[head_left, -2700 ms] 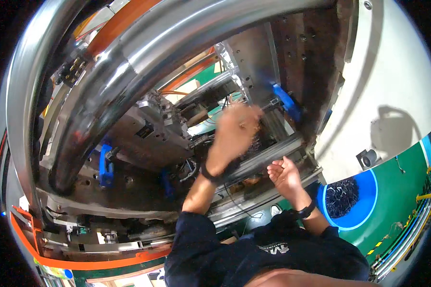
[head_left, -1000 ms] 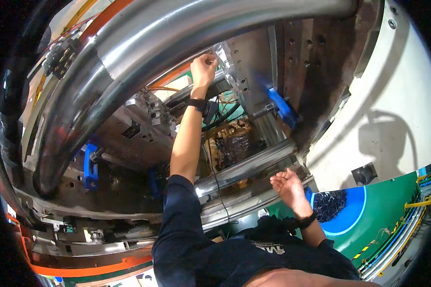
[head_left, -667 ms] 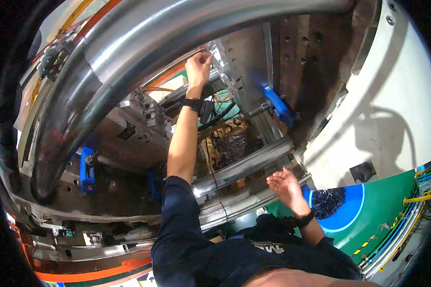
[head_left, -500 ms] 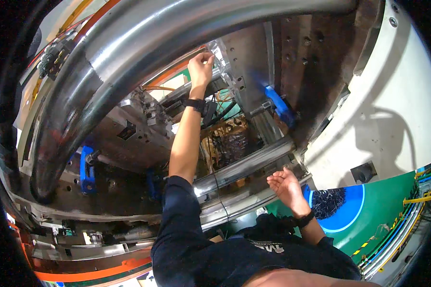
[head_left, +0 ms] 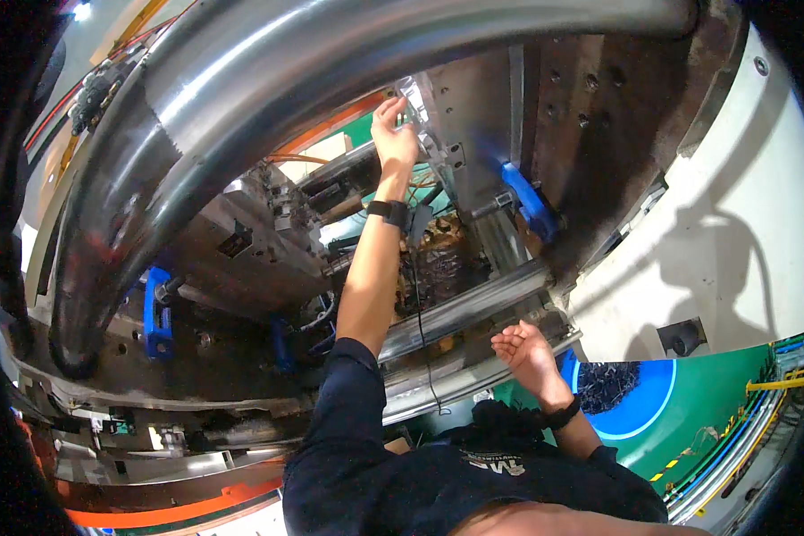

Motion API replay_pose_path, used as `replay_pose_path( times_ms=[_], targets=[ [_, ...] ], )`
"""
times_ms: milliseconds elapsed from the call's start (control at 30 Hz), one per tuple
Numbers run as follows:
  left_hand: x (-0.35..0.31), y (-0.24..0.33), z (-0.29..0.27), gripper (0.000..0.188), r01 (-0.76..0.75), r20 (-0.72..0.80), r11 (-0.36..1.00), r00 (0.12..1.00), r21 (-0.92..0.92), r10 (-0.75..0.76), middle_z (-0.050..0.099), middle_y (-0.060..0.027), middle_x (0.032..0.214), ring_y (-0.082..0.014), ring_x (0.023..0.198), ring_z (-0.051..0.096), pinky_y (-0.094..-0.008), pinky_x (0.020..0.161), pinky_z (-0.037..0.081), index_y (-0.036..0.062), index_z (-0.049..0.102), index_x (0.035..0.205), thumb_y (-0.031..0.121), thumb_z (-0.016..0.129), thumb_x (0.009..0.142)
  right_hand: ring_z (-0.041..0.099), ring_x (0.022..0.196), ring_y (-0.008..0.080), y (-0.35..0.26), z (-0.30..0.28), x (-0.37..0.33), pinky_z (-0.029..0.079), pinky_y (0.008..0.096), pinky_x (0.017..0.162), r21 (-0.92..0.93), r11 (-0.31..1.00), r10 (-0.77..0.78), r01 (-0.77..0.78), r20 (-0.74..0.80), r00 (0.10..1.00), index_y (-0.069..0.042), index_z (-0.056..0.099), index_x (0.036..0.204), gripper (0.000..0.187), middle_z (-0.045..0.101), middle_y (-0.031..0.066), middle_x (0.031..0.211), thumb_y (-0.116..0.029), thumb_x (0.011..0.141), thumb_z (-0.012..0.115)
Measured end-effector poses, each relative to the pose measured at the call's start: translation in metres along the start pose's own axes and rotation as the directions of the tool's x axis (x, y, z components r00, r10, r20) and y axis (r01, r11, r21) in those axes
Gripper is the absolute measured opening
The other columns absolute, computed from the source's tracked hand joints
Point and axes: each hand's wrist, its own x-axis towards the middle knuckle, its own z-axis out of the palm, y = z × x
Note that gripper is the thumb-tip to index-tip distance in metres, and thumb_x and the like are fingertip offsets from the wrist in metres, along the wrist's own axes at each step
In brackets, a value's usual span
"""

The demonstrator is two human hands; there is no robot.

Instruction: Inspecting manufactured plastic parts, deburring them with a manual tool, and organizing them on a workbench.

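My left hand (head_left: pixel 395 134) reaches up into the gap between two heavy metal blocks, below a thick curved metal tube. Its fingers are bent, with the thumb apart from them, beside the shiny inner edge of the right-hand metal block (head_left: pixel 447 116). I see nothing held in it; whether the fingertips touch the metal is unclear. A black band (head_left: pixel 389 213) circles that wrist. My right hand (head_left: pixel 524 350) hovers near the lower metal bars, palm up, fingers loosely curled and holding nothing. The thick polished tube (head_left: pixel 268 85) arches above both hands.
Blue clamps (head_left: pixel 529 204) are fixed on the metal blocks at right and left. A round metal bar (head_left: pixel 473 308) crosses below the gap. A blue tub (head_left: pixel 657 397) of dark scraps stands on the green floor, beneath a white panel (head_left: pixel 732 223). A thin black cable (head_left: pixel 422 344) hangs down.
My left hand has shifted slightly right and down, and its fingers have loosened from a tighter curl. The right hand stays nearly in place. The whole view has shifted a little.
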Motion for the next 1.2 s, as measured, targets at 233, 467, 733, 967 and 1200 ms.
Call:
replay_pose_path(
  times_ms=[233, 467, 733, 967, 1200],
  targets=[
    [0.007, -0.006, -0.025, 0.045, 0.058, 0.178, 0.997, 0.982, 0.046, -0.065, 0.052, -0.0189, 0.133, -0.0319, 0.127, 0.047, -0.0388, 0.107, 0.036, 0.0033, 0.067, 0.117, -0.003, 0.053, 0.075, 0.063, 0.095, 0.0267, 0.007, 0.007, 0.001, 0.05, 0.0365, 0.088, 0.023, 0.999, 0.042, -0.042, 0.001, 0.999, -0.005, 0.057, 0.097, 0.034, 0.066, 0.018, 0.1, -0.037, 0.098, 0.047],
    [-0.071, 0.115, -0.056, 0.017, -0.3, 0.179, 0.904, 0.95, 0.305, 0.255, 0.063, -0.0162, 0.099, -0.0287, 0.094, 0.06, -0.0381, 0.085, 0.047, 0.0013, 0.066, 0.096, 0.009, 0.062, 0.081, 0.065, 0.088, 0.0285, 0.001, 0.072, 0.021, 0.052, 0.0381, 0.082, 0.263, 0.946, -0.219, 0.19, 0.085, 0.972, -0.001, 0.056, 0.101, 0.031, 0.067, 0.0178, 0.098, -0.031, 0.098, 0.047],
    [-0.246, 0.155, -0.096, 0.014, -0.446, 0.635, 0.879, 0.731, 0.165, 0.252, 0.064, -0.0052, 0.089, -0.0272, 0.095, 0.057, -0.0417, 0.085, 0.041, 0.008, 0.069, 0.082, 0.009, 0.071, 0.068, 0.06, 0.109, 0.0292, -0.002, 0.112, 0.034, 0.044, 0.0377, 0.1, 0.172, 0.978, -0.158, 0.117, 0.244, 0.957, 0.0, 0.057, 0.106, 0.04, 0.061, 0.0232, 0.122, -0.036, 0.102, 0.038],
    [-0.255, 0.136, -0.104, 0.012, -0.383, 0.639, 0.889, 0.755, 0.25, 0.145, 0.065, -0.0063, 0.089, -0.0258, 0.094, 0.058, -0.0428, 0.091, 0.036, 0.0078, 0.068, 0.082, 0.01, 0.065, 0.07, 0.06, 0.11, 0.028, 0.014, 0.12, 0.033, 0.044, 0.0373, 0.099, 0.07, 0.984, -0.17, 0.162, 0.13, 0.977, 0.0, 0.057, 0.106, 0.04, 0.061, 0.0223, 0.122, -0.036, 0.101, 0.038],
    [-0.246, 0.157, -0.099, 0.014, -0.379, 0.438, 0.791, 0.885, 0.481, 0.158, 0.064, -0.0044, 0.089, -0.0251, 0.094, 0.056, -0.0465, 0.09, 0.036, 0.0088, 0.071, 0.077, 0.012, 0.073, 0.063, 0.052, 0.122, 0.0314, 0.009, 0.136, 0.032, 0.035, 0.0404, 0.108, 0.16, 0.963, -0.251, 0.218, 0.223, 0.942, -0.001, 0.055, 0.113, 0.044, 0.052, 0.0244, 0.134, -0.041, 0.099, 0.043]
  ],
)
